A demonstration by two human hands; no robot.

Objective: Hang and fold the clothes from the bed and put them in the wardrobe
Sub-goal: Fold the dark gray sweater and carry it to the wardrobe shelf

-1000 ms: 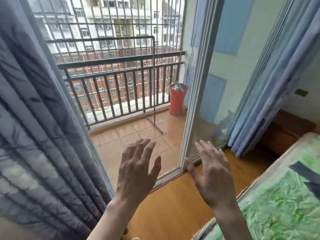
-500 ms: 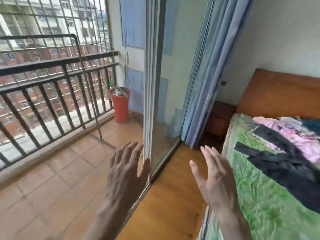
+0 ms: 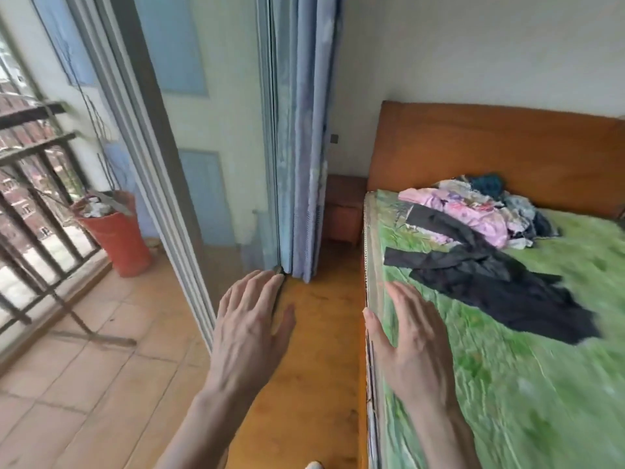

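Clothes point(image 3: 473, 228) lie in a loose heap at the head end of the bed point(image 3: 541, 384), just in front of the wooden headboard point(image 3: 490, 147). A long black garment point(image 3: 500, 282) sprawls out from the heap toward the middle of the green cover, and pink and pale pieces are bunched behind it with something dark blue at the back. The wardrobe is not in view.

Neither hand holds anything. The left hand point(image 3: 250, 333) hangs over the wooden floor point(image 3: 321, 333) beside the sliding glass door point(image 3: 209, 164), fingers straight and slightly spread. The right hand point(image 3: 406, 343) is likewise flat and spread, over the near edge of the mattress; whether it touches the cover I cannot tell.

The step in hand looks like the approach to the pile, so nothing has been hung or folded yet. To do it well, I would take the black garment first, since it lies nearest and apart from the tangle. Gripping it at a collar or waistband rather than mid-cloth should let it fall straight when lifted. The bunched pieces are likely to drag each other along, so lifting one slowly and shaking it free would help. The bare green cover near the right hand gives flat room for folding.

As for containers, an orange-red bucket point(image 3: 116, 238) stands on the tiled balcony by the railing point(image 3: 37, 157), with pale crumpled stuff showing at its rim; what that is I cannot make out. A small wooden bedside cabinet point(image 3: 345, 208) sits between the blue curtain point(image 3: 301, 147) and the bed, its contents hidden.
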